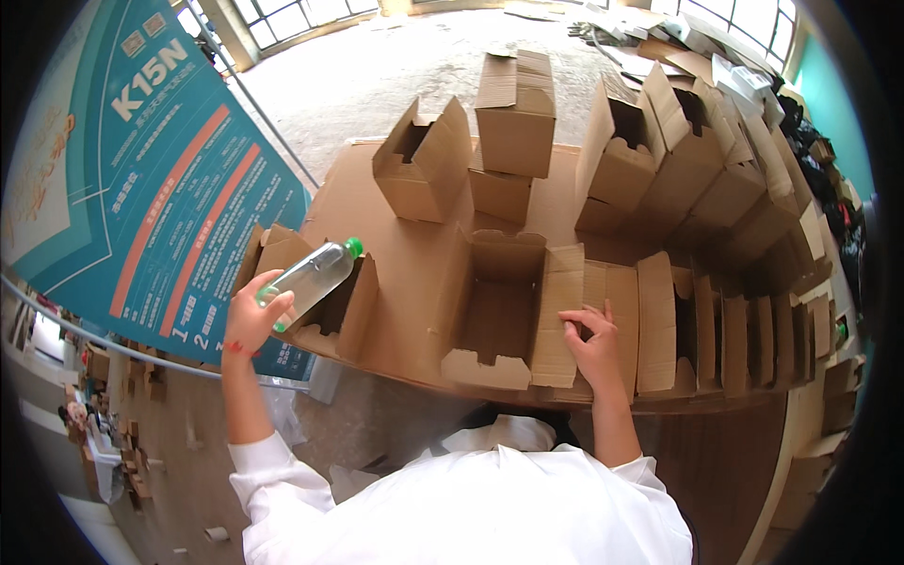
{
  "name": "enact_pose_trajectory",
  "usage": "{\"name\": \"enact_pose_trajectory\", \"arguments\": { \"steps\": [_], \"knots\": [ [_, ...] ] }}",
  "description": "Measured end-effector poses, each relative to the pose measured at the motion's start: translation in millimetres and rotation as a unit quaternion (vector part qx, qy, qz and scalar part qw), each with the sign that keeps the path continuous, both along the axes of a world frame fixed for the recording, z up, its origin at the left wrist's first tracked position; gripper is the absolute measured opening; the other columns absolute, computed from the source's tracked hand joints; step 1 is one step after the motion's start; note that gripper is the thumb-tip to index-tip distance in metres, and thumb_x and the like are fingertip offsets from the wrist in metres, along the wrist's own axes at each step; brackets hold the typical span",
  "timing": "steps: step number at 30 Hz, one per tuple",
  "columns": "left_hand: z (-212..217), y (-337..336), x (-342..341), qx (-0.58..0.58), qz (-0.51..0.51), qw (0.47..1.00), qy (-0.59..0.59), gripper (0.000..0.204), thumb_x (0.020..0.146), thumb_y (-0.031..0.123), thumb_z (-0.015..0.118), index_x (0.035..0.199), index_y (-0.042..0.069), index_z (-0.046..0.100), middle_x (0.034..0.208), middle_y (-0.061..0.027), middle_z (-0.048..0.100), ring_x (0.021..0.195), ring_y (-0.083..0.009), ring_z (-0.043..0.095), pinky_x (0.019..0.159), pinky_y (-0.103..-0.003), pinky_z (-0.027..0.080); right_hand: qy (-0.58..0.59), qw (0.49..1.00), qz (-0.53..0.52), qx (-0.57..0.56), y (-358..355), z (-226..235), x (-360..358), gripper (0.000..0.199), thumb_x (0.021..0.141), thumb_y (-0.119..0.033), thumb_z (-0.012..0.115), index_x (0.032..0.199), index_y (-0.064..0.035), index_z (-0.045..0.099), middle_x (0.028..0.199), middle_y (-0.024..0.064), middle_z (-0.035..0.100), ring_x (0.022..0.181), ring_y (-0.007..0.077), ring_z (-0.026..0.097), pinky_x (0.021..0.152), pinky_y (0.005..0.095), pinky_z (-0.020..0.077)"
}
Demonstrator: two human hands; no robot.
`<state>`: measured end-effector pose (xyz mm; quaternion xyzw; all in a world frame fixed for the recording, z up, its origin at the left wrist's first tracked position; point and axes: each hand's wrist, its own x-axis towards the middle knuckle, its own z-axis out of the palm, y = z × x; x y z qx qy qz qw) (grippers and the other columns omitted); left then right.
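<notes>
The left hand (250, 315) grips a clear plastic bottle (311, 278) (green cap) over an open cardboard box (344, 315) at the worktop's (395, 282) left edge. The right hand (595, 347), fingers loose and holding nothing, rests on a flap of the open box (499, 311) near the front edge.

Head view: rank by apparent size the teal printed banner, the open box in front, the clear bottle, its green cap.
1. Teal printed banner
2. Open brown cardboard box
3. Clear plastic bottle, in the left hand
4. Green cap

Nearness differs, but the gaps are plain.
</notes>
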<state>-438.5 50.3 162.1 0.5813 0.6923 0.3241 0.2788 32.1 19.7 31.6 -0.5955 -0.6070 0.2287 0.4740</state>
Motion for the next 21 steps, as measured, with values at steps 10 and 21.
{"name": "enact_pose_trajectory", "arguments": {
  "steps": [10,21],
  "knots": [
    [15.8,-14.7,194.5,0.179,-0.322,0.888,0.276,0.057,0.066,0.031,0.072,0.118,0.011,0.064,0.083,-0.0171,0.066,0.071,-0.0264,0.067,0.087,-0.036,0.052,-0.009,1.000,-0.002,-0.009,-2.6,3.0,4.8,0.013,0.078,-0.004,0.062,0.087,-0.0054,0.071,0.077,0.0050,0.066,0.080,0.0175,0.062,0.116,0.0479,0.0159],
    [-96.1,27.7,285.8,-0.020,-0.341,0.781,0.522,0.075,0.077,0.055,0.066,0.134,0.008,0.051,0.078,-0.0108,0.067,0.077,-0.0222,0.067,0.073,-0.035,0.050,-0.004,1.000,0.013,0.006,-5.9,-3.1,4.9,0.015,0.078,-0.008,0.062,0.089,-0.0080,0.072,0.085,0.0081,0.069,0.091,0.0225,0.064,0.116,0.0495,0.0150]
  ]
}}
